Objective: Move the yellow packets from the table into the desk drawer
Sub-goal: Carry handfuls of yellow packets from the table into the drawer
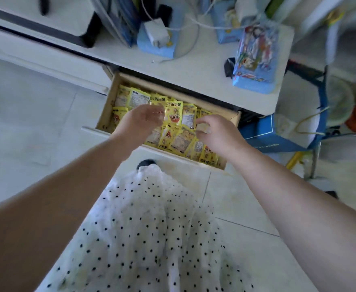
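Both hands over the open drawer (107, 98), left hand (140, 120) and right hand (217, 133) each pinching yellow packets (179, 140) — lay them flat, below the rim.

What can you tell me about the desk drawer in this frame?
The pale wooden desk drawer is pulled out from under the white desk top and stands open. It looks like light unfinished wood inside with a white front edge. Yellow printed packets fill it in loose, overlapping layers. The left hand and right hand are both over the packets.
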Tool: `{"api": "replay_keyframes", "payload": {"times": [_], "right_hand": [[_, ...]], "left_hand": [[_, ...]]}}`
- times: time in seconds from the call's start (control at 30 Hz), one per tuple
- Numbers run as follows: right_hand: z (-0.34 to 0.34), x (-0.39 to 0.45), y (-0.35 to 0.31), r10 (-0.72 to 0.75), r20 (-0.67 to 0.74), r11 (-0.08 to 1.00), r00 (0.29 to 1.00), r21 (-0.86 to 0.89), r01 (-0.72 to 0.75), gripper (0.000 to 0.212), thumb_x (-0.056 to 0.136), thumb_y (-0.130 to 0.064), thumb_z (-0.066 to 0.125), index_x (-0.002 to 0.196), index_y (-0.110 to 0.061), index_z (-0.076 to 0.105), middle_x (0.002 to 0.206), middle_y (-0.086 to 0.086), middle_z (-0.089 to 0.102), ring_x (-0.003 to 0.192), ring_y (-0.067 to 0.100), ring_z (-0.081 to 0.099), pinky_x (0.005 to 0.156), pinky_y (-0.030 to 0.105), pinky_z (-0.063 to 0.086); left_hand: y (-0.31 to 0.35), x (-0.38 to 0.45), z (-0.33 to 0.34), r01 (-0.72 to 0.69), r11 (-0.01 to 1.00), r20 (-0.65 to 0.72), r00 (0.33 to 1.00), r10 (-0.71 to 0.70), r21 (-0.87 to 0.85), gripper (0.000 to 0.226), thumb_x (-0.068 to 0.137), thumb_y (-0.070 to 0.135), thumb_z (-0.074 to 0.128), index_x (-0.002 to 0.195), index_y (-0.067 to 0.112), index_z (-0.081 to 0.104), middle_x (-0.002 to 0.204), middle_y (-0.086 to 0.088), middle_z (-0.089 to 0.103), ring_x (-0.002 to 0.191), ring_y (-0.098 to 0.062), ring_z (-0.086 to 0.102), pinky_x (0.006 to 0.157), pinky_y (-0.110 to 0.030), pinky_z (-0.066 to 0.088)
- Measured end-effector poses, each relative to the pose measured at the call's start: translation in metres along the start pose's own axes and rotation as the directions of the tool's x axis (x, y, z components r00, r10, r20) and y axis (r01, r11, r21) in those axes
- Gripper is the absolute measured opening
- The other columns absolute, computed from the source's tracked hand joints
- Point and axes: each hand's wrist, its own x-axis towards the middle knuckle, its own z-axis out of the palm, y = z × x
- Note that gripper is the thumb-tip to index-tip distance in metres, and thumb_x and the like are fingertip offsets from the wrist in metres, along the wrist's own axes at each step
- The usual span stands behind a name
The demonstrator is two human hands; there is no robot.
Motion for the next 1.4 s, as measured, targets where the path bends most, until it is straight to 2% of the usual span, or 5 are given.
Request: {"api": "replay_keyframes", "payload": {"times": [0.27,0.43,0.57,1.07,1.4], "right_hand": [[-0.043,-0.109,-0.103,-0.078,0.13,0.997,0.988,-0.011,0.08,0.031,0.089,-0.031,0.06,0.12,-0.03,0.06,0.127,0.0,0.062,0.108,0.025,0.062,0.088,0.033,0.05],[-0.026,-0.163,-0.158,-0.209,0.287,0.967,0.935,-0.082,0.241,0.035,0.09,-0.029,0.06,0.125,-0.024,0.059,0.133,-0.005,0.057,0.116,0.018,0.056,0.085,0.025,0.043],[0.009,-0.2,-0.208,-0.297,0.414,0.925,0.86,-0.098,0.367,0.033,0.091,-0.027,0.058,0.124,-0.023,0.058,0.137,-0.001,0.054,0.125,0.016,0.049,0.091,0.023,0.037],[0.228,-0.424,-0.392,-0.44,0.817,0.429,0.373,-0.174,0.886,0.035,0.089,-0.033,0.061,0.123,-0.023,0.062,0.132,0.004,0.058,0.122,0.018,0.054,0.098,0.026,0.041],[0.394,-0.613,-0.437,-0.282,0.956,0.103,0.081,-0.054,0.993,0.036,0.091,-0.033,0.057,0.125,-0.022,0.061,0.129,0.004,0.061,0.116,0.02,0.059,0.096,0.029,0.045]], "left_hand": [[0.03,-0.152,-0.045,0.078,0.982,-0.2,0.973,-0.112,-0.173,0.013,0.091,0.019,0.057,0.096,0.03,0.061,0.113,-0.003,0.067,0.107,-0.021,0.064,0.096,-0.042,0.049],[-0.004,-0.255,-0.075,0.087,0.943,-0.313,0.93,-0.193,-0.322,0.019,0.091,0.02,0.059,0.109,0.026,0.06,0.115,0.001,0.067,0.101,-0.012,0.065,0.088,-0.029,0.05],[-0.047,-0.338,-0.101,0.108,0.882,-0.403,0.86,-0.314,-0.458,0.017,0.091,0.017,0.059,0.105,0.027,0.061,0.112,0.003,0.068,0.099,-0.01,0.065,0.093,-0.036,0.048],[-0.223,-0.636,-0.152,-0.225,0.582,-0.616,0.431,-0.66,-0.781,0.024,0.093,0.022,0.056,0.117,0.018,0.058,0.118,-0.003,0.065,0.102,-0.013,0.063,0.085,-0.03,0.045],[-0.363,-0.803,-0.131,-0.466,0.372,-0.492,0.165,-0.855,-0.803,0.01,0.092,0.019,0.056,0.101,0.024,0.059,0.109,-0.004,0.066,0.094,-0.013,0.063,0.075,-0.027,0.044]]}}
